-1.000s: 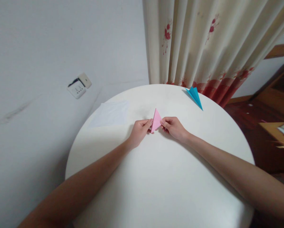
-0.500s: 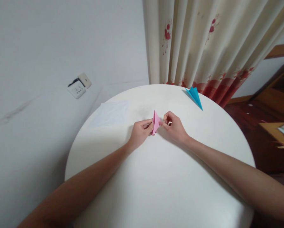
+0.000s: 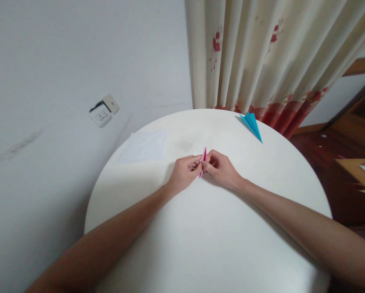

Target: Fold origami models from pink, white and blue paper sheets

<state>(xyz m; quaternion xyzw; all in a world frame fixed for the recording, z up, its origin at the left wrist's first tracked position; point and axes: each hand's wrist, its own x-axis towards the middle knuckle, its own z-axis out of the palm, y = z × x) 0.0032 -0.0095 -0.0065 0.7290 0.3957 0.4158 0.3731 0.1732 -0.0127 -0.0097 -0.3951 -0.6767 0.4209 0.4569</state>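
Paper [image 3: 204,156], pink and folded into a slim, pointed form with crisp edges, is held upright between two bare hands near the middle of the far half of a smooth, round white bench [image 3: 213,228]. Its upper tip shows clear of the fingers; a darker slit shows between its layers, and a lower corner points down toward the person. The left hand [image 3: 182,173] pinches it between thumb and fingers from the left, and the right hand [image 3: 224,169] grips it from the right, fingers curled in; the fingertips of both nearly meet over the folds.

Near the far edge, to the right, lies a teal folded-paper dart [image 3: 252,126], its pleats fanned at one end and narrowing to a sharp point. On the left rests a thin, white, four-sided sheet [image 3: 142,146], faintly rumpled; its material I cannot tell. Behind hangs a cream fabric curtain [image 3: 246,49] in deep vertical folds, with red floral motifs and a red lower band.
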